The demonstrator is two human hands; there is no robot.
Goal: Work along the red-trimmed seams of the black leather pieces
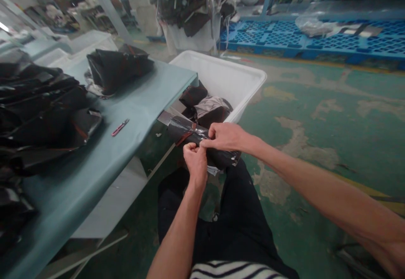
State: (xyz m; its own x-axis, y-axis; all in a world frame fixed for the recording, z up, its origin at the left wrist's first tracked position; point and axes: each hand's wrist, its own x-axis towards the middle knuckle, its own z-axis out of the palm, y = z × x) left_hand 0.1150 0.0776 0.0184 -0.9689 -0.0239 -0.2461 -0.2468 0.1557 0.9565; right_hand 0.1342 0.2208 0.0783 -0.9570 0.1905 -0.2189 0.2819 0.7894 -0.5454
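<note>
A black bag (pixel 179 130) with reddish-brown trim and a shiny strip lies across in front of me, between the table corner and my knees. My left hand (pixel 195 159) pinches at its near edge, thumb and fingers pressed together. From the right, my right hand (pixel 229 136) grips the top of the same bag with curled fingers, its fingertips close to those of the left. What exactly lies between the fingertips is too small to make out. Part of the bag is hidden under both hands.
Left of me is a green-topped table (pixel 142 102) with a pile of black bags (pixel 47 110), another black bag (pixel 117 70) and red-handled thread snips (pixel 120 127). A white bin (pixel 243 74) holding dark and grey pieces stands ahead. Blue pallets (pixel 268 38) lie behind.
</note>
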